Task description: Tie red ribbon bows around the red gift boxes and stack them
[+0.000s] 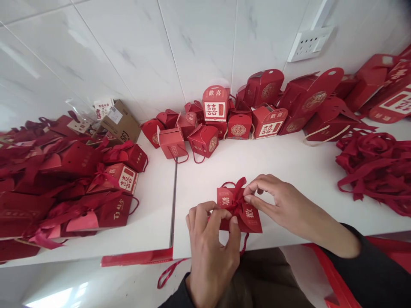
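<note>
A red gift box (255, 224) printed with characters sits at the front edge of the white table, directly under both hands. Across its top a red ribbon (238, 197) is gathered into a bow. My left hand (213, 239) reaches in from the near side, its thumb and fingers pinched on the ribbon by the knot. From the right, my right hand (271, 200) pinches another part of the bow between thumb and fingertip. One long ribbon tail hangs past the table edge near my left wrist. The fingers partly cover the knot.
Several bow-tied red boxes (105, 209) are heaped on the left. A row of red boxes without bows (214, 107) stands along the tiled wall, below a socket (311, 44). Loose red ribbons (379, 167) lie at right. A cardboard carton (120, 122) stands at back left.
</note>
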### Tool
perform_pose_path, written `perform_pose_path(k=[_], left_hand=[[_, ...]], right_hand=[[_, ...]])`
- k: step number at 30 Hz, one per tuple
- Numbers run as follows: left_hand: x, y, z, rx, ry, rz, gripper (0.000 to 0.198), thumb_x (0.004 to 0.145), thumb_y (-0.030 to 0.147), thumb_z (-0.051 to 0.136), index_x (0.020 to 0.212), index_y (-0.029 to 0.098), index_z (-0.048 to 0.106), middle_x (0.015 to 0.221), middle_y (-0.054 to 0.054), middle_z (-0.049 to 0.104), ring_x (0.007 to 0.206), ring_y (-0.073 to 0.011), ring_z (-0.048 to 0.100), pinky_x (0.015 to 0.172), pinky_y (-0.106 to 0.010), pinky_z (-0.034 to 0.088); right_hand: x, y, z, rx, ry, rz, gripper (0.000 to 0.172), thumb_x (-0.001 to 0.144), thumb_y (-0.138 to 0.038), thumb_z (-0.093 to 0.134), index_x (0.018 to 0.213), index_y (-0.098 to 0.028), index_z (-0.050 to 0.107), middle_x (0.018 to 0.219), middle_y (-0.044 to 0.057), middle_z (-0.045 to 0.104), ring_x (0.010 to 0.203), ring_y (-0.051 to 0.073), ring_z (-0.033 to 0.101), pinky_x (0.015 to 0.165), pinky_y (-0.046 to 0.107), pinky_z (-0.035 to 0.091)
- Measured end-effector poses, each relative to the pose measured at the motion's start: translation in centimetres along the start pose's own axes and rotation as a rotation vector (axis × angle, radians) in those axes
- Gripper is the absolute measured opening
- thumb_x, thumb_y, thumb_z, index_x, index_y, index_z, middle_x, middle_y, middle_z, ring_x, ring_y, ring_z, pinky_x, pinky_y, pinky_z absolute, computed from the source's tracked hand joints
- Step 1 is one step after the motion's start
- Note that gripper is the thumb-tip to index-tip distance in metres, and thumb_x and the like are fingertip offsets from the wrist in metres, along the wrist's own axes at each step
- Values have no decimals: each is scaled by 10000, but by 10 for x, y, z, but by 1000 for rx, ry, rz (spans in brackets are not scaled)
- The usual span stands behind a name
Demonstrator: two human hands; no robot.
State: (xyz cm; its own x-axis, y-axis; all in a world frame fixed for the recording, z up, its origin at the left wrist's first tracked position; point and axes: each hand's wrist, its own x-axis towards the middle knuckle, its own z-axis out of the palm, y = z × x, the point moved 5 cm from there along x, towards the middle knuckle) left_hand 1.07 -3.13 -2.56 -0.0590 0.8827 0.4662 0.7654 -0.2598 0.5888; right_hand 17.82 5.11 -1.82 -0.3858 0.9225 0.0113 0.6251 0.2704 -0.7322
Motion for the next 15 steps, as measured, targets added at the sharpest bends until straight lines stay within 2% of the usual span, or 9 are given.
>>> perform_pose_path(k=[4, 10, 15], left_hand=[[-6, -2, -2, -12, 14, -33, 136, 905, 87, 600, 885, 221, 603, 961, -52, 561, 906, -220, 543, 785, -358, 463], [-11, -4, -5, -3, 44, -38, 169, 861, 60, 594, 840, 226, 576, 957, -46, 542, 920, -217, 541, 786, -339, 470], [-13, -9, -8, -26, 51, -40, 182, 861, 47, 584, 859, 229, 567, 964, -39, 530, 932, -202, 533, 793, -321, 468]], right_hand=[[-1, 3, 1, -18, 2, 3, 188, 972, -356, 527, 851, -280, 648, 922, 28, 702, 887, 248, 647, 748, 395, 529], [-1, 2, -3, -68, 20, -1, 201, 958, -367, 537, 817, -283, 653, 871, 20, 704, 763, 234, 631, 622, 367, 474], [-1, 1, -4, -63, 17, 14, 224, 967, -379, 516, 817, -283, 650, 874, 18, 705, 740, 229, 616, 602, 363, 447]])
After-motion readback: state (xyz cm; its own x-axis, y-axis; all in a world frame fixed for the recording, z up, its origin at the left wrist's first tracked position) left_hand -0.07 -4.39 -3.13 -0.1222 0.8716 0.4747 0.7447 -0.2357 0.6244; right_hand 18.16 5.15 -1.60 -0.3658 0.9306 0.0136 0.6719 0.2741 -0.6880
